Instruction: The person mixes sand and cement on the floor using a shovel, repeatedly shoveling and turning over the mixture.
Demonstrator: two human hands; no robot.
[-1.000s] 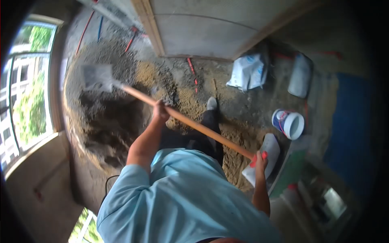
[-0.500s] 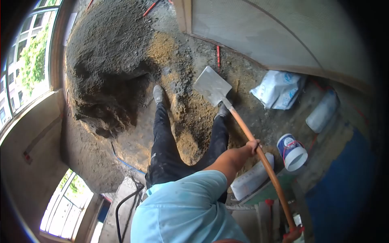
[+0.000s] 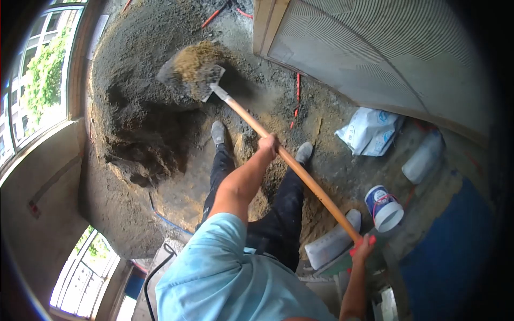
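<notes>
My left hand [image 3: 269,145] is wrapped round the middle of the wooden shaft of a shovel [image 3: 313,186]. At the rear end, my right hand [image 3: 364,249] is closed on its red grip. The metal blade is over the dark pile of sand and gravel [image 3: 134,59], tilted and partly covered by a blurred clump of yellowish sand [image 3: 199,61]. Some of that clump extends past the blade's far edge. Between and around my feet lies more loose sandy material.
A white sack [image 3: 370,131] lies by the wall panel [image 3: 342,48] on the right. Nearer are a tipped blue-and-white bucket [image 3: 384,208], a grey-white roll [image 3: 424,158] and another pale bag [image 3: 329,243]. Red pipes [image 3: 298,88] run along the floor. Windows [image 3: 37,80] are at left.
The shovel blade has swung forward and left from beside my right foot to over the pile, now with sand on it. Both hands have moved forward, and my right hand has come into clear view.
</notes>
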